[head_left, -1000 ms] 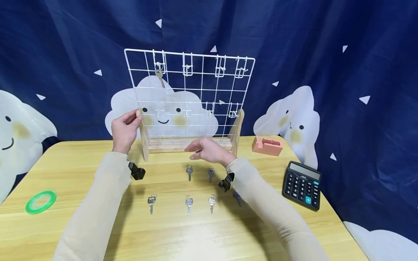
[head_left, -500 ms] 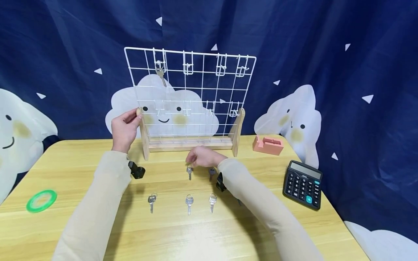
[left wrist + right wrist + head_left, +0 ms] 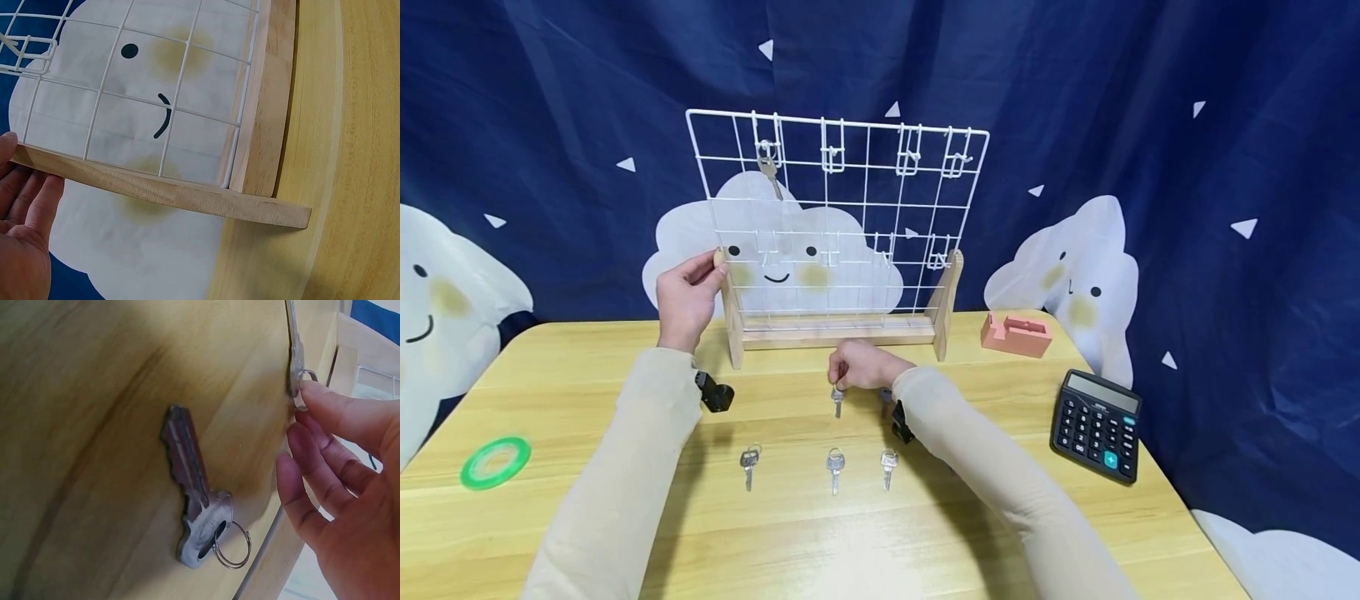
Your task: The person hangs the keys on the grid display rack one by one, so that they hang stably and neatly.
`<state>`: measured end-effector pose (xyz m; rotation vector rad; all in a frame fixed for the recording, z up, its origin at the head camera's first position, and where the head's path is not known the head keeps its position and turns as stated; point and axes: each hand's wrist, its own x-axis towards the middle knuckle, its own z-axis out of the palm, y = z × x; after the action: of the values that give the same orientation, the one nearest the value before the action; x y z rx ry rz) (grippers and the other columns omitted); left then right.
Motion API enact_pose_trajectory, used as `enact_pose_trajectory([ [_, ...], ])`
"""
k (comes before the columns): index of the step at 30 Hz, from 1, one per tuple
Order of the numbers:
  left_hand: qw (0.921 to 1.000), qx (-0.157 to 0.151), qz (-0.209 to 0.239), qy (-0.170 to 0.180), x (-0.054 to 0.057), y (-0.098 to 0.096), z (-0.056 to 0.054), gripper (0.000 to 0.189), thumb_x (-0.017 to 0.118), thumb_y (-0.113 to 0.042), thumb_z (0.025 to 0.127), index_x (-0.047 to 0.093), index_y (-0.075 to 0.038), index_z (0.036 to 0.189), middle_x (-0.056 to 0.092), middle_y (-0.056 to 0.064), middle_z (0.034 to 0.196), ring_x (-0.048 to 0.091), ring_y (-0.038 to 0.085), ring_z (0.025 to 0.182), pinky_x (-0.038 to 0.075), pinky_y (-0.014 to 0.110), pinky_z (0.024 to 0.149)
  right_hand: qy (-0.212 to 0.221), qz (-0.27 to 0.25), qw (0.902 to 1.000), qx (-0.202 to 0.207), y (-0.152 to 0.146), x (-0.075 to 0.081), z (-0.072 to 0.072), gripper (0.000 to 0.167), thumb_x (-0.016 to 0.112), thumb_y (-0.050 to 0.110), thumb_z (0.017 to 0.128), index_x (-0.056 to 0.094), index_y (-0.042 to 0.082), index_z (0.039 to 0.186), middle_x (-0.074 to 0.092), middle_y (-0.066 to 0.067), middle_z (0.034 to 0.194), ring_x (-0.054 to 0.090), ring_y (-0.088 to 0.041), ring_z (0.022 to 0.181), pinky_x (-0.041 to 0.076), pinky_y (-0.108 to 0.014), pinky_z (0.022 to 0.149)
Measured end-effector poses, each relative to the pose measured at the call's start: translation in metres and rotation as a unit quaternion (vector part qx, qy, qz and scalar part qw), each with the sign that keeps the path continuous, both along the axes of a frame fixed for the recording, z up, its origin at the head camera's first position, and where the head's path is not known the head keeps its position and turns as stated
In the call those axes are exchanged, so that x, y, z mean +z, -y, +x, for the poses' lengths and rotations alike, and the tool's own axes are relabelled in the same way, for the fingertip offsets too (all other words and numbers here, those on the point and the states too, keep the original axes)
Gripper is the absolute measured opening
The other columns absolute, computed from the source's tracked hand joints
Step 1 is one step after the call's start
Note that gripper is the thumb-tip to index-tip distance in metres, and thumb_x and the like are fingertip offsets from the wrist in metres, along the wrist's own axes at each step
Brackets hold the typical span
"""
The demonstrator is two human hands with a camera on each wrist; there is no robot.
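My left hand (image 3: 685,302) grips the top of the left wooden upright (image 3: 732,321) of a white wire grid rack (image 3: 865,202). In the left wrist view, thumb and fingers lie on either side of that upright (image 3: 156,187). Low over the table, my right hand (image 3: 867,365) pinches the head end of a silver key (image 3: 838,406). The right wrist view shows the thumb at this key (image 3: 296,362) by its ring. Another key with a ring (image 3: 203,512) lies beside the hand. One key (image 3: 769,171) hangs from the grid's upper left hook.
Nearer me lie a left key (image 3: 748,467), a middle key (image 3: 835,471) and a right key (image 3: 889,468). A green tape roll (image 3: 495,463) is at left. A pink tape dispenser (image 3: 1017,335) and a black calculator (image 3: 1095,425) are at right. Several hooks (image 3: 832,158) line the grid.
My right hand has come down and toward me from in front of the rack's base to the middle back key, its fingers closing on it. The left hand keeps its place.
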<state>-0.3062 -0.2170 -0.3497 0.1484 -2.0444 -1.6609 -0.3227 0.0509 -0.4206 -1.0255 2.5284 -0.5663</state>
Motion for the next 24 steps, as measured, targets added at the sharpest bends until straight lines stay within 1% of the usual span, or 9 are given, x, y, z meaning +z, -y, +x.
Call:
enact_pose_trajectory([
  [3,1.0,0.0,0.001,0.002,0.0,0.0,0.001,0.036,0.067,-0.013,0.095,0.064,-0.002,0.129,0.064,0.015,0.126,0.062,0.018,0.112,0.052,0.024,0.093,0.019,-0.019,0.9996,-0.01,-0.001,0.0,0.001,0.016,0.075,-0.006,0.082,0.068,0.008,0.081,0.065,0.004,0.08,0.06,-0.009,0.078,0.051,-0.019,0.075],
  [6,1.0,0.0,0.003,0.001,0.0,0.0,0.001,0.036,0.067,-0.013,0.095,0.064,-0.002,0.129,0.064,0.015,0.126,0.062,0.018,0.112,0.052,0.024,0.093,0.035,-0.038,0.9984,-0.023,-0.003,0.002,0.002,0.016,0.073,-0.007,0.082,0.067,0.008,0.083,0.065,0.003,0.081,0.06,-0.011,0.078,0.052,-0.02,0.074],
  [9,1.0,-0.003,0.007,0.001,0.001,0.0,0.001,0.036,0.067,-0.012,0.095,0.064,-0.002,0.129,0.064,0.015,0.126,0.062,0.018,0.111,0.052,0.024,0.092,0.032,-0.053,0.9975,-0.032,-0.004,0.005,0.003,0.016,0.074,-0.007,0.082,0.068,0.008,0.083,0.065,0.002,0.081,0.061,-0.013,0.079,0.052,-0.021,0.074],
  [14,1.0,-0.004,0.008,0.001,0.0,0.001,0.0,0.036,0.068,-0.013,0.094,0.065,-0.002,0.128,0.064,0.016,0.125,0.062,0.018,0.111,0.052,0.024,0.093,0.033,-0.091,0.9943,-0.044,-0.008,0.009,0.005,0.014,0.072,-0.008,0.082,0.069,0.005,0.086,0.067,-0.001,0.082,0.061,-0.014,0.08,0.053,-0.022,0.074],
  [18,1.0,-0.003,0.003,0.001,-0.001,0.001,0.0,0.036,0.067,-0.014,0.095,0.065,-0.002,0.128,0.064,0.015,0.125,0.062,0.017,0.111,0.051,0.024,0.093,0.042,-0.133,0.9886,-0.056,-0.01,0.014,0.007,0.011,0.071,-0.007,0.083,0.069,0.003,0.087,0.068,-0.004,0.082,0.061,-0.014,0.076,0.053,-0.023,0.068],
  [21,1.0,0.001,-0.001,0.003,-0.002,0.001,0.0,0.036,0.067,-0.014,0.095,0.065,-0.002,0.128,0.064,0.015,0.125,0.062,0.017,0.111,0.051,0.024,0.093,0.048,-0.17,0.9822,-0.064,-0.011,0.019,0.009,0.012,0.068,-0.01,0.084,0.069,0.002,0.086,0.068,-0.005,0.081,0.063,-0.014,0.073,0.055,-0.024,0.064],
  [24,1.0,0.002,-0.006,0.006,-0.003,0.001,0.0,0.036,0.067,-0.015,0.095,0.065,-0.003,0.129,0.064,0.015,0.125,0.062,0.016,0.111,0.051,0.024,0.094,0.055,-0.2,0.9753,-0.075,-0.012,0.024,0.012,0.013,0.067,-0.013,0.084,0.069,0.0,0.087,0.068,-0.005,0.08,0.065,-0.016,0.073,0.056,-0.024,0.066],
])
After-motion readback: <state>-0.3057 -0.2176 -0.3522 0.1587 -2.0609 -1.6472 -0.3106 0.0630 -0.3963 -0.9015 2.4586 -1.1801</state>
